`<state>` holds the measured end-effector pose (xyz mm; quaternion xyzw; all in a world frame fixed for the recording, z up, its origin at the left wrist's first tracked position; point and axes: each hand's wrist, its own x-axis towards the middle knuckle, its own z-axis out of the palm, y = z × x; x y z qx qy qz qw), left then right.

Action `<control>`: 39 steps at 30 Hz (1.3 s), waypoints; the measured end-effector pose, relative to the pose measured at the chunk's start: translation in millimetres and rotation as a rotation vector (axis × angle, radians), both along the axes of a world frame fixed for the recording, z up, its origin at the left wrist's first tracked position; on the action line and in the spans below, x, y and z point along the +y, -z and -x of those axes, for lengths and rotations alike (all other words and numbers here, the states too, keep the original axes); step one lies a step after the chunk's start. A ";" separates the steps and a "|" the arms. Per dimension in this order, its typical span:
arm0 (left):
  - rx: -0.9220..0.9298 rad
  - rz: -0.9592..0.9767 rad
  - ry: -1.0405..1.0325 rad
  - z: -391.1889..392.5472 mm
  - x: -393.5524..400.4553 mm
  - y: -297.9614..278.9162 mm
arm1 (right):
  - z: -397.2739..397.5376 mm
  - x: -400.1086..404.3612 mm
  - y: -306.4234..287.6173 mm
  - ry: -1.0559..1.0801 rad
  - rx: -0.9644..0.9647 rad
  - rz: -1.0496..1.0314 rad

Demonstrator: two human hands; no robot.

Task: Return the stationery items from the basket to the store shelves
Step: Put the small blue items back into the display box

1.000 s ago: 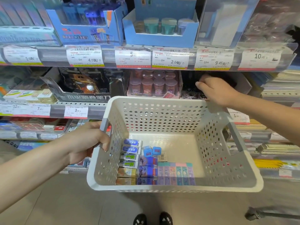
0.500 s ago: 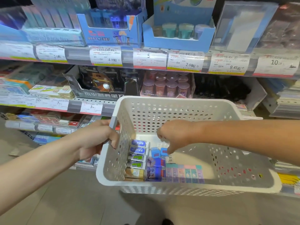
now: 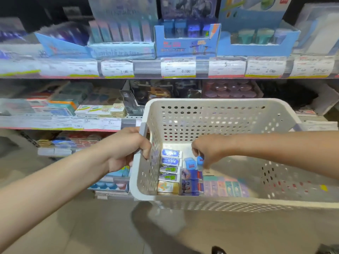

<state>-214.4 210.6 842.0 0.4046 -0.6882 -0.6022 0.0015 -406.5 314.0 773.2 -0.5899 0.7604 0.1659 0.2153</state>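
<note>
A white perforated basket (image 3: 216,198) hangs in front of the shelves. My left hand (image 3: 126,147) grips its grey left handle. My right hand (image 3: 211,149) is inside the basket and pinches a small blue sharpener (image 3: 200,160) just above the floor of the basket. A second blue sharpener (image 3: 189,164) lies beside it. Boxed erasers (image 3: 170,164) are stacked along the left wall. A row of pastel packs (image 3: 225,186) lines the near wall.
Store shelves (image 3: 146,67) with price tags run across the view. A blue display box of sharpeners (image 3: 185,44) stands on the top shelf, a teal-cup box (image 3: 256,44) to its right. Erasers (image 3: 102,110) fill the middle shelf at left. The floor lies below.
My right hand left the middle shelf, dropped into the basket and took hold of a blue sharpener. The view has swung left and up along the shelves.
</note>
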 end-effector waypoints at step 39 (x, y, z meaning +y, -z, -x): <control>0.004 -0.034 0.156 -17.7 -118.1 -76.9 | 65.8 -91.8 -201.1 0.164 0.173 0.987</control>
